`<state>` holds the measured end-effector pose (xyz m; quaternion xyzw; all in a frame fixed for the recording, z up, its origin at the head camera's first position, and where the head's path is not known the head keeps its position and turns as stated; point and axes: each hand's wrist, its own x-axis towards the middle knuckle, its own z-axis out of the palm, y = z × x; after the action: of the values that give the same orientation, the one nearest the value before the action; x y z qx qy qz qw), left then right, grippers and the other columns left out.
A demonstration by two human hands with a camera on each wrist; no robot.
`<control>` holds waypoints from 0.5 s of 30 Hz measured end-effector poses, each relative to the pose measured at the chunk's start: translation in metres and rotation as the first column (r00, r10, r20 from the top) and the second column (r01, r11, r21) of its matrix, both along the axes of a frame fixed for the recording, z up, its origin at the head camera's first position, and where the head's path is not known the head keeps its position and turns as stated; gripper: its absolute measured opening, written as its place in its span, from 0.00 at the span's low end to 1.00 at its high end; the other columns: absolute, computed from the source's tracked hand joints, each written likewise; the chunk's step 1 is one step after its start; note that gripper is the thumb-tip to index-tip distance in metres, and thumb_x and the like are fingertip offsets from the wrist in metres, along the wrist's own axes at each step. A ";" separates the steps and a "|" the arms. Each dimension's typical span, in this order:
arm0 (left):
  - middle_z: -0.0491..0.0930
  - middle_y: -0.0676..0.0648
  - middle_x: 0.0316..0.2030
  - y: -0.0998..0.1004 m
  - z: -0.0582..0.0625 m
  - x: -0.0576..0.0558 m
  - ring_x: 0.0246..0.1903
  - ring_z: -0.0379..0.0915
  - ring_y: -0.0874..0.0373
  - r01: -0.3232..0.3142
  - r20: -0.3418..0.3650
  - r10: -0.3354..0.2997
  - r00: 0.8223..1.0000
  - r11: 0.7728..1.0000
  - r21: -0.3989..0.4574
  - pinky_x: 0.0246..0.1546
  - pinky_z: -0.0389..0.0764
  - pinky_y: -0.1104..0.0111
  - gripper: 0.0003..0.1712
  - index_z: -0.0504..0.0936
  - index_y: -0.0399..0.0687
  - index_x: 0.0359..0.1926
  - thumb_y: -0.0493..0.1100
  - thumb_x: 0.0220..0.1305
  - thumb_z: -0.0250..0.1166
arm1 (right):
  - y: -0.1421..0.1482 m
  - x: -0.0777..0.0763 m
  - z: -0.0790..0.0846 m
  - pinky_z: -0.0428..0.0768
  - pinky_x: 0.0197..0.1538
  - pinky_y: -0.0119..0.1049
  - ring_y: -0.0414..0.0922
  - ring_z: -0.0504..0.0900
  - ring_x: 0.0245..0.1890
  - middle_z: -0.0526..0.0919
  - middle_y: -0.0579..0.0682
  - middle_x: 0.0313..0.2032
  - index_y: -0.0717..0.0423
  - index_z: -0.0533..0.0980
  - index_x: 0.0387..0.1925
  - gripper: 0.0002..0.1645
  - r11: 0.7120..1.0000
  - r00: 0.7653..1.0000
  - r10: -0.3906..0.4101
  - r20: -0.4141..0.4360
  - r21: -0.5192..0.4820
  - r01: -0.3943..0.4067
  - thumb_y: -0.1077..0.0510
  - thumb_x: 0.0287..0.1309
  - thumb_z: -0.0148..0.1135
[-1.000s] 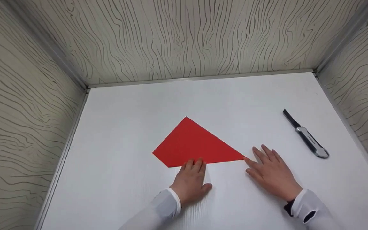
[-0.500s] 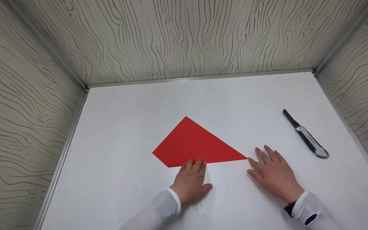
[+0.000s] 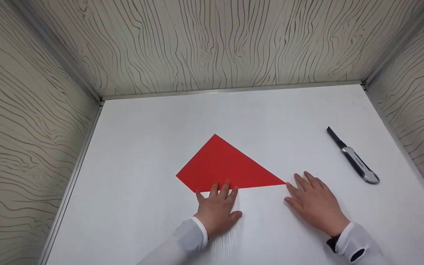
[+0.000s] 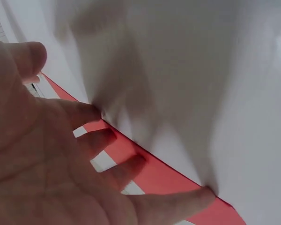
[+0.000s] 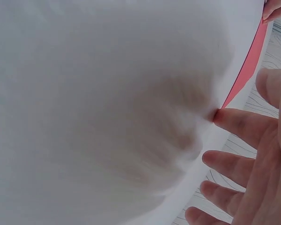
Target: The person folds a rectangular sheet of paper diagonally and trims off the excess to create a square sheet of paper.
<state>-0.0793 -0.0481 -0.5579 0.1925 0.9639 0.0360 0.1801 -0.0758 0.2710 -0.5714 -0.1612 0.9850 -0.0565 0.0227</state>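
Note:
A flat red sheet of paper (image 3: 219, 162), with straight edges and a long point to the right, lies on the white table (image 3: 138, 147). Along its near edge, my left hand (image 3: 217, 213) presses down with spread fingers. In the left wrist view, the fingertips of that left hand (image 4: 61, 159) touch the red paper (image 4: 164, 178) at its border. My right hand (image 3: 317, 204) rests by the paper's right tip, its index fingertip touching that point. The right wrist view shows the right hand (image 5: 257, 145) with straight fingers and only the index at the paper (image 5: 248, 65).
A utility knife (image 3: 357, 162) with a silver and black handle lies at the table's right, its dark blade pointing to the back left. Wood-grain panels (image 3: 212, 44) wall the table at the back and both sides, with metal trim (image 3: 234, 89) along the edge.
My left hand's fingers have spread, the little finger now reaching the paper's lower left corner. My right index has slid slightly right to the tip. The paper has stayed in place.

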 end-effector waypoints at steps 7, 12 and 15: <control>0.59 0.47 0.86 -0.004 -0.007 0.000 0.84 0.56 0.39 0.000 -0.026 0.000 1.000 1.000 -0.010 0.67 0.68 0.20 0.47 0.61 0.70 0.86 0.72 0.72 0.61 | -0.003 0.000 0.001 0.71 0.75 0.69 0.69 0.69 0.76 0.77 0.64 0.74 0.54 0.82 0.69 0.32 1.000 1.000 -0.003 0.001 0.025 0.003 0.42 0.73 0.67; 0.58 0.47 0.86 -0.004 -0.007 0.001 0.83 0.56 0.39 0.009 -0.039 -0.010 0.999 0.999 -0.033 0.66 0.69 0.21 0.48 0.60 0.70 0.86 0.72 0.71 0.62 | -0.007 0.000 0.005 0.71 0.75 0.70 0.70 0.71 0.76 0.77 0.65 0.73 0.54 0.83 0.68 0.32 0.999 1.000 -0.014 -0.011 0.049 0.014 0.41 0.73 0.67; 0.58 0.47 0.86 -0.004 -0.006 0.000 0.83 0.56 0.39 0.007 -0.028 -0.008 1.000 0.999 -0.031 0.66 0.68 0.21 0.49 0.60 0.71 0.86 0.73 0.70 0.63 | -0.007 0.000 0.008 0.72 0.73 0.71 0.71 0.72 0.75 0.77 0.67 0.72 0.58 0.85 0.64 0.31 0.997 0.999 -0.036 -0.034 0.063 0.038 0.40 0.72 0.68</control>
<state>-0.0789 -0.0519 -0.5641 0.1940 0.9661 0.0176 0.1696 -0.0763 0.2639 -0.5634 -0.1428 0.9894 -0.0229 0.0107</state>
